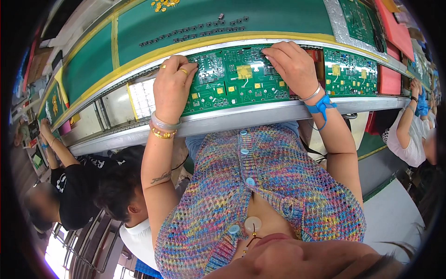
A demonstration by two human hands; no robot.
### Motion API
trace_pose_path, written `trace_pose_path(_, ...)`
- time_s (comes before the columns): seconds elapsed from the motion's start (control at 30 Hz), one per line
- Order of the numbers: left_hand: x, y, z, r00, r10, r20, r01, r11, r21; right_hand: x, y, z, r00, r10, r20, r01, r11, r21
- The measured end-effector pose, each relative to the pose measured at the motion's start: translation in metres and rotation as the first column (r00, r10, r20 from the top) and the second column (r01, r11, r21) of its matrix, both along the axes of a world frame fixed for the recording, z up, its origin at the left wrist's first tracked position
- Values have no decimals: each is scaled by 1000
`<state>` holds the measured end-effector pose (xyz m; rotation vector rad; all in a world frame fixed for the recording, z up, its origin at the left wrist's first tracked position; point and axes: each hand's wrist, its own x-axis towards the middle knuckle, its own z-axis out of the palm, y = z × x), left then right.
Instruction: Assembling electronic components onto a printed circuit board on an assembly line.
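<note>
A green circuit board with yellow square patches lies in the rail track in front of me. My left hand is at its left end, thumb and fingers closed together over the upper left part. What these fingers hold, if anything, is hidden. Over the board's upper right part is my right hand, its thumb and forefinger pinched near the far edge. Something small and dark may be at those fingertips, too small to name. A blue wrist strap circles my right wrist.
A second green circuit board lies farther right in the track. Beyond the far rail, rows of small black components and a heap of yellow disc-shaped parts rest on the green bench. The near metal rail runs below my wrists. Other people work at both sides.
</note>
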<state>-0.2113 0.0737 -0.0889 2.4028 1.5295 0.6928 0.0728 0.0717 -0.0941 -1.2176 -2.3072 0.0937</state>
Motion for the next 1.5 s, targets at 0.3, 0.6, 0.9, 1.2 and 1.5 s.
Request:
trace_pose_path(0.3,3,-12,10,993,-36,-116,45,996,78,-40,78,15,992,125,26,-127,983,134)
trace_pose_path(0.6,0,10,32,998,28,64,-39,983,177,-58,112,8,932,196,305,-246,960,133)
trace_pose_path(0.9,88,132,68,726,-439,-529,666,638,386,5,36,51,931,-130,-342,69,980,-185)
trace_pose_path(1.2,126,165,45,492,-407,-769,829,488,272,42,2,13,540,-504,-674,-189,708,-680)
trace_pose_path(1.5,111,136,54,682,-513,-521,721,593,360,40,-1,8,526,-509,-682,-228,688,-689)
